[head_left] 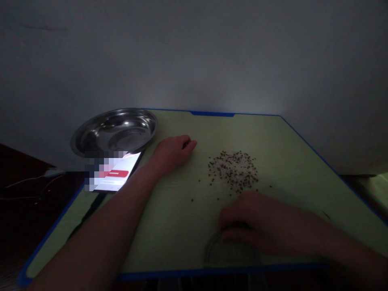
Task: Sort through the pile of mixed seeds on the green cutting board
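Well to the left of the left hand, a small white object [53,172] with pale cables [26,179] is seen beyond the table [169,234]. Nearer, beside the left forearm, a dark strip [89,211] is seen extending from beneath a lit phone [119,173], partly masked by pixelation. Just left of and beyond the left hand [176,150], a shiny metal bowl [129,139] is placed. The left hand is rested on the green surface, fingers curled and thumb drawn close; whether anything is held cannot be told. Between the hands, mostly beyond the right one, pale and dark grains [233,169] are heaped, with strays scattered around. Below the curled right hand [239,220], a clear dish [207,252] is dimly seen; whether its rim is gripped cannot be told.
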Demonstrator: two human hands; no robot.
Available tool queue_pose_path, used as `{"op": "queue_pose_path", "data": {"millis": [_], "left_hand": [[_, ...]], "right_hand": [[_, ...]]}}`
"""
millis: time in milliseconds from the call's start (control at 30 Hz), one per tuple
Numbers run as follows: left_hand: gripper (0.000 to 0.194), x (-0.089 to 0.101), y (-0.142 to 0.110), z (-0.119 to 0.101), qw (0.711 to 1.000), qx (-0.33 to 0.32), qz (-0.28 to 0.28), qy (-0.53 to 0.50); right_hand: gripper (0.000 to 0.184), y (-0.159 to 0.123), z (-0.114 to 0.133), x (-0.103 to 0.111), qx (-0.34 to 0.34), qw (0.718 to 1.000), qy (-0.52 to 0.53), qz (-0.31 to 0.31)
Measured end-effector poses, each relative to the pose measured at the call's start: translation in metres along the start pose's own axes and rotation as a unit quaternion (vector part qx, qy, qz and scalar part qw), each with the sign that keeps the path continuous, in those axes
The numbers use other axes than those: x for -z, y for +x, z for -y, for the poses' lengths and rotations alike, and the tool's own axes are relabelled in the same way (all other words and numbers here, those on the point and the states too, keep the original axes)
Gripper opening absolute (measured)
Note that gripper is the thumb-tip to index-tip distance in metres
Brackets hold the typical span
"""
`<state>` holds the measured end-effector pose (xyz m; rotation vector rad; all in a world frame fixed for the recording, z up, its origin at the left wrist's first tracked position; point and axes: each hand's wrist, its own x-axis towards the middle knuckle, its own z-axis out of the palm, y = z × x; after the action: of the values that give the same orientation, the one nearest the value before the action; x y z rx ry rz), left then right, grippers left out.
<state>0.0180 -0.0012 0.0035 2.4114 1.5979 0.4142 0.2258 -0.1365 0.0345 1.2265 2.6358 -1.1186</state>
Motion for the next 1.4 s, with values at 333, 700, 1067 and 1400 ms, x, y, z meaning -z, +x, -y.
{"op": "queue_pose_path", "data": {"millis": [333,700,1067,1400], "left_hand": [[0.039,0.002,0.000,-0.002,1.000,0.022,0.022,-0.005],[0.042,-0.002,0.002,0.004,1.000,0.014,0.012,-0.015],[0.042,-0.002,0.002,0.005,1.000,0.000,0.005,-0.017],[0.041,-0.002,0.001,0.004,1.000,-0.005,0.003,-0.008]], "right_hand": [[0.024,0.007,-0.020,0.042,-0.008,0.995,0.013,-0.099],[0.027,0.041,-0.027,0.038,0.040,0.979,-0.089,-0.178],[0.024,0.073,-0.013,0.037,0.094,0.980,-0.116,-0.129],[0.022,0.070,-0.020,0.030,0.102,0.982,-0.094,-0.129]]}}
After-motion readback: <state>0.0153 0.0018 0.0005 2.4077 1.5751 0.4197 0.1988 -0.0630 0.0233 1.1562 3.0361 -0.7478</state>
